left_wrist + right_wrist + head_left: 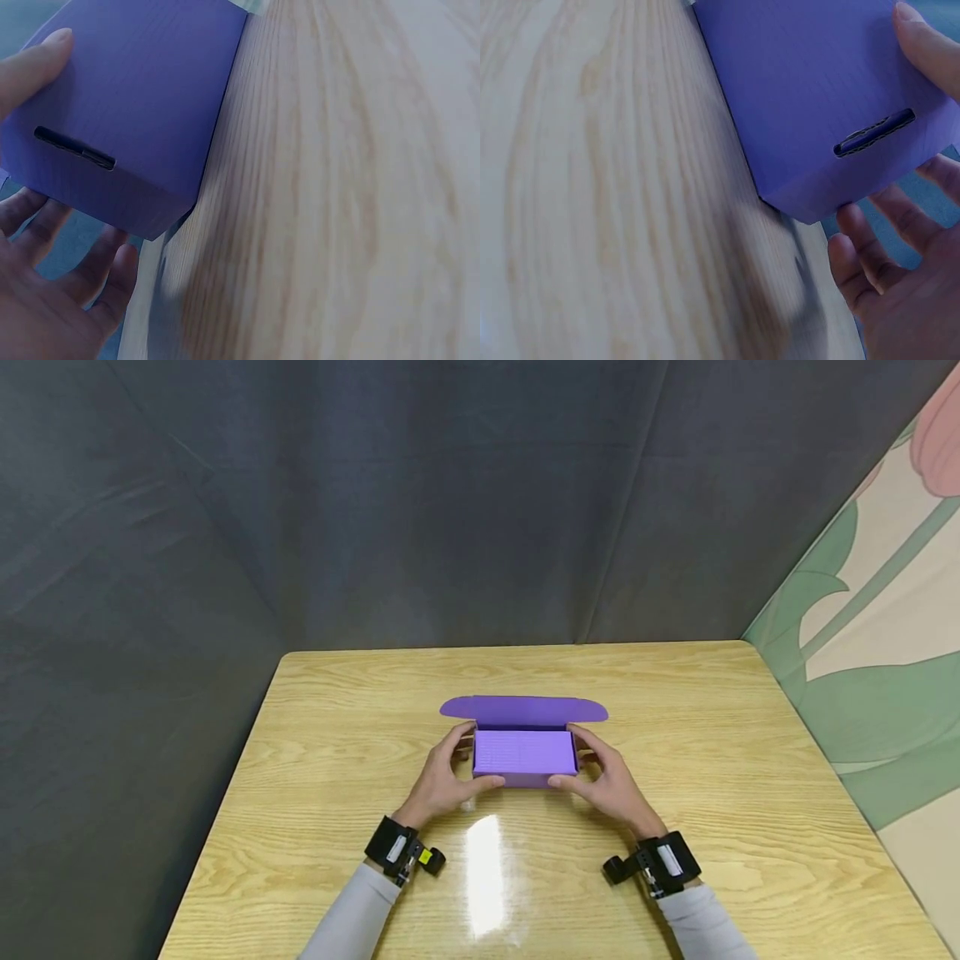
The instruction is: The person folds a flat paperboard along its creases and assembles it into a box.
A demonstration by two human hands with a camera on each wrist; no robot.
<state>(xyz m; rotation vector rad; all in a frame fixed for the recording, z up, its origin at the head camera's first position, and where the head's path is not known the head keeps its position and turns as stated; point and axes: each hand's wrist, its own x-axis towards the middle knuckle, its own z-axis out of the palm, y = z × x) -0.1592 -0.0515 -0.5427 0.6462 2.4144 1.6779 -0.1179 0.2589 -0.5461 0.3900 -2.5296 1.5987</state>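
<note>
A purple cardboard box [525, 781] rests on the table, with its long side facing me. At its back a wide flap [523, 708] with rounded ends stands out. The lighter purple top surface [523, 752] bears faint lines; what lies under it is hidden. My left hand [442, 783] holds the box's left end, thumb on the front wall and fingers around toward the back corner. My right hand [611, 783] grips the right end the same way. Both wrist views show a slot in the front wall near each end, the left slot [75, 148] and the right slot [874, 133].
The wooden table [360, 710] has a bright light reflection in front of the box. A dark grey curtain [450, 527] hangs behind and to the left. Floral fabric [885, 693] borders the table on the right. Each wrist wears a black camera mount.
</note>
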